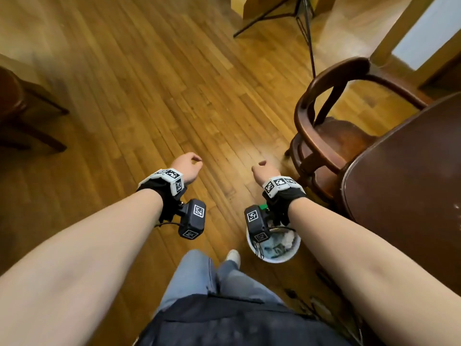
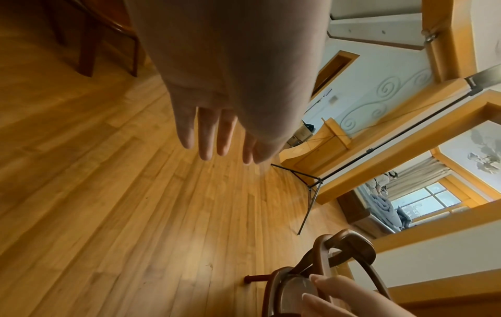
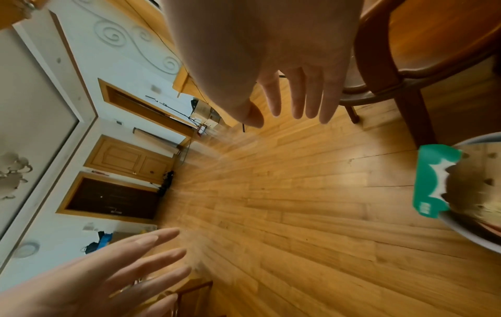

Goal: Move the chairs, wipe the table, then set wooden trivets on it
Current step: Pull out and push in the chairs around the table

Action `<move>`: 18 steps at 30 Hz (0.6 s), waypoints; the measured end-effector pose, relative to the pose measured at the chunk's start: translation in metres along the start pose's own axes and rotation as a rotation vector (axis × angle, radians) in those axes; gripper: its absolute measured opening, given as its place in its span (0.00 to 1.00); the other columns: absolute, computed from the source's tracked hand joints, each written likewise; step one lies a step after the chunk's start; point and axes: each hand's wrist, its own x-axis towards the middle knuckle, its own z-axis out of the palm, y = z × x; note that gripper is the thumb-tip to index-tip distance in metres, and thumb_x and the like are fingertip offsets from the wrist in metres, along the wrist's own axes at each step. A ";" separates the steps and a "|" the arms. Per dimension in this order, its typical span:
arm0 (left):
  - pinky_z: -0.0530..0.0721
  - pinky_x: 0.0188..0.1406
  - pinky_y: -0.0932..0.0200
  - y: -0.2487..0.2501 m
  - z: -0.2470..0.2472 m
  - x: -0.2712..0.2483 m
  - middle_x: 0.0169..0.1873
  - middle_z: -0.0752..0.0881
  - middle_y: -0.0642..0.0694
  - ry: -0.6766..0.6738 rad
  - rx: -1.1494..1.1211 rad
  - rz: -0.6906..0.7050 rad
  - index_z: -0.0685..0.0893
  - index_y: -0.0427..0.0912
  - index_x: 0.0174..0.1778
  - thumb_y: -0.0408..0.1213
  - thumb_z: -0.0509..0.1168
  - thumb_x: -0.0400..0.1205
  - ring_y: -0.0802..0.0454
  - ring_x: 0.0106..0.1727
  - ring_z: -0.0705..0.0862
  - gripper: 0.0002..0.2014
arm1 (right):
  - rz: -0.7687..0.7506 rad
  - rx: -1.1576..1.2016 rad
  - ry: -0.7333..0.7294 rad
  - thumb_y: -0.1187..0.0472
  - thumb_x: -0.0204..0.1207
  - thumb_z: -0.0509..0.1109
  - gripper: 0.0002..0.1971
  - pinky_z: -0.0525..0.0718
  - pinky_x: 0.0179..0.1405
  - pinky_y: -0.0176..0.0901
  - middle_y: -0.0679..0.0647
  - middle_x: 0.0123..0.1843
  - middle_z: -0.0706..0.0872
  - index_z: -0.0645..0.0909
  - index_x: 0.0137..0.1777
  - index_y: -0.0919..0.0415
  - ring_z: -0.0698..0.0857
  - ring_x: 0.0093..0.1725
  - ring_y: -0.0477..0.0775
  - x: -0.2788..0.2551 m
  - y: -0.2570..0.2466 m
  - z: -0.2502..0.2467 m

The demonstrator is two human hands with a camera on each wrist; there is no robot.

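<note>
Left hand (image 1: 187,168) & right hand (image 1: 264,170) both spread, empty; curved dark-wood chair (image 1: 324,126) nr glossy table (image 1: 409,176).

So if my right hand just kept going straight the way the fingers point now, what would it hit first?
Probably nothing but the wooden floor. Your right hand is empty, with straight fingers aimed forward over bare boards. The chair sits off to its right, seemingly outside that line, though depth is unclear.

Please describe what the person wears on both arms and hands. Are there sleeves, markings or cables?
No sleeves: both forearms are bare. The left hand and right hand each carry a black wrist strap with a band of white blocks printed with black square codes. A black camera box with similar codes hangs under each wrist, with thin dark cables.
</note>
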 end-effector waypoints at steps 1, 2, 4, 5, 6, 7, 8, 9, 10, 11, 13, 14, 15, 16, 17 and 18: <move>0.79 0.51 0.54 0.009 -0.004 0.014 0.57 0.86 0.36 -0.004 0.005 0.011 0.82 0.38 0.62 0.38 0.60 0.84 0.37 0.57 0.83 0.14 | 0.001 0.013 0.009 0.59 0.80 0.62 0.23 0.73 0.68 0.46 0.62 0.70 0.79 0.70 0.75 0.60 0.77 0.70 0.63 0.010 -0.011 -0.005; 0.78 0.52 0.55 0.020 -0.007 0.033 0.58 0.85 0.37 -0.006 0.007 0.030 0.82 0.38 0.62 0.38 0.60 0.84 0.38 0.58 0.83 0.14 | 0.002 0.032 0.016 0.59 0.80 0.62 0.23 0.73 0.68 0.46 0.62 0.70 0.80 0.70 0.75 0.61 0.77 0.70 0.63 0.025 -0.021 -0.008; 0.76 0.56 0.56 0.042 -0.016 0.077 0.62 0.83 0.37 -0.022 0.012 0.071 0.80 0.38 0.65 0.38 0.60 0.84 0.39 0.61 0.81 0.15 | 0.014 0.064 0.043 0.59 0.79 0.62 0.23 0.74 0.67 0.47 0.62 0.69 0.80 0.71 0.74 0.61 0.78 0.69 0.63 0.057 -0.049 -0.019; 0.76 0.59 0.55 0.054 -0.020 0.102 0.63 0.82 0.37 -0.040 0.025 0.086 0.78 0.38 0.68 0.39 0.61 0.84 0.39 0.63 0.81 0.17 | 0.025 0.073 0.067 0.58 0.79 0.62 0.23 0.74 0.66 0.46 0.62 0.70 0.79 0.71 0.74 0.60 0.78 0.69 0.63 0.076 -0.062 -0.025; 0.76 0.61 0.54 0.062 -0.022 0.123 0.64 0.81 0.36 -0.054 0.039 0.100 0.76 0.39 0.70 0.40 0.61 0.84 0.38 0.64 0.80 0.18 | 0.035 0.077 0.089 0.58 0.78 0.63 0.23 0.73 0.67 0.46 0.62 0.71 0.78 0.71 0.74 0.60 0.77 0.70 0.63 0.091 -0.072 -0.029; 0.76 0.63 0.52 0.072 -0.025 0.145 0.66 0.80 0.35 -0.068 0.054 0.122 0.74 0.40 0.71 0.40 0.61 0.84 0.38 0.65 0.79 0.19 | 0.046 0.082 0.112 0.58 0.78 0.63 0.24 0.73 0.67 0.46 0.62 0.72 0.77 0.72 0.74 0.59 0.76 0.70 0.64 0.107 -0.082 -0.034; 0.75 0.64 0.52 0.084 -0.030 0.171 0.67 0.79 0.35 -0.083 0.066 0.152 0.73 0.40 0.73 0.41 0.61 0.85 0.37 0.65 0.79 0.20 | 0.058 0.099 0.138 0.57 0.77 0.63 0.24 0.73 0.67 0.47 0.62 0.72 0.76 0.72 0.73 0.59 0.76 0.71 0.64 0.125 -0.094 -0.039; 0.75 0.65 0.51 0.094 -0.035 0.193 0.68 0.78 0.35 -0.093 0.080 0.175 0.72 0.40 0.73 0.41 0.61 0.85 0.37 0.66 0.78 0.21 | 0.067 0.109 0.164 0.58 0.77 0.62 0.23 0.73 0.67 0.47 0.62 0.72 0.76 0.73 0.73 0.59 0.76 0.71 0.64 0.140 -0.104 -0.044; 0.75 0.66 0.51 0.108 -0.041 0.221 0.68 0.77 0.35 -0.108 0.094 0.207 0.71 0.40 0.74 0.41 0.61 0.85 0.37 0.67 0.78 0.21 | 0.080 0.130 0.198 0.58 0.77 0.62 0.23 0.73 0.67 0.48 0.61 0.72 0.77 0.73 0.73 0.59 0.75 0.71 0.64 0.160 -0.117 -0.049; 0.74 0.67 0.51 0.117 -0.047 0.241 0.69 0.77 0.34 -0.123 0.106 0.223 0.71 0.40 0.74 0.41 0.61 0.85 0.38 0.68 0.77 0.21 | 0.099 0.138 0.216 0.58 0.77 0.62 0.23 0.72 0.68 0.49 0.62 0.72 0.77 0.73 0.72 0.59 0.75 0.71 0.65 0.173 -0.125 -0.054; 0.74 0.67 0.50 0.144 -0.059 0.287 0.69 0.77 0.35 -0.172 0.130 0.264 0.71 0.40 0.74 0.42 0.61 0.84 0.38 0.68 0.77 0.21 | 0.157 0.164 0.246 0.58 0.76 0.62 0.23 0.73 0.71 0.51 0.63 0.72 0.76 0.73 0.72 0.59 0.74 0.72 0.65 0.199 -0.144 -0.067; 0.74 0.67 0.50 0.156 -0.062 0.306 0.68 0.78 0.35 -0.191 0.140 0.283 0.72 0.40 0.73 0.42 0.61 0.84 0.38 0.67 0.78 0.21 | 0.182 0.187 0.258 0.58 0.77 0.63 0.23 0.73 0.71 0.52 0.63 0.73 0.75 0.72 0.72 0.59 0.73 0.72 0.66 0.208 -0.151 -0.071; 0.74 0.67 0.51 0.175 -0.067 0.329 0.68 0.78 0.35 -0.206 0.156 0.316 0.72 0.40 0.73 0.42 0.61 0.85 0.39 0.67 0.78 0.21 | 0.203 0.225 0.284 0.59 0.76 0.62 0.23 0.73 0.71 0.53 0.64 0.72 0.74 0.72 0.72 0.58 0.74 0.72 0.66 0.222 -0.161 -0.078; 0.74 0.66 0.51 0.189 -0.068 0.345 0.68 0.78 0.35 -0.211 0.166 0.337 0.73 0.40 0.73 0.43 0.60 0.85 0.39 0.68 0.78 0.21 | 0.212 0.253 0.303 0.59 0.76 0.62 0.23 0.75 0.70 0.54 0.64 0.72 0.74 0.72 0.72 0.57 0.75 0.70 0.66 0.232 -0.166 -0.083; 0.74 0.66 0.52 0.203 -0.069 0.360 0.69 0.78 0.36 -0.221 0.175 0.357 0.73 0.40 0.73 0.43 0.60 0.85 0.39 0.68 0.78 0.21 | 0.220 0.277 0.333 0.59 0.76 0.62 0.23 0.76 0.69 0.55 0.64 0.71 0.75 0.71 0.72 0.56 0.77 0.68 0.66 0.241 -0.170 -0.089; 0.74 0.65 0.52 0.219 -0.067 0.375 0.69 0.78 0.36 -0.255 0.191 0.375 0.73 0.39 0.72 0.44 0.60 0.85 0.39 0.68 0.78 0.21 | 0.242 0.300 0.362 0.59 0.76 0.62 0.23 0.78 0.66 0.54 0.64 0.70 0.76 0.69 0.73 0.55 0.79 0.66 0.67 0.251 -0.173 -0.097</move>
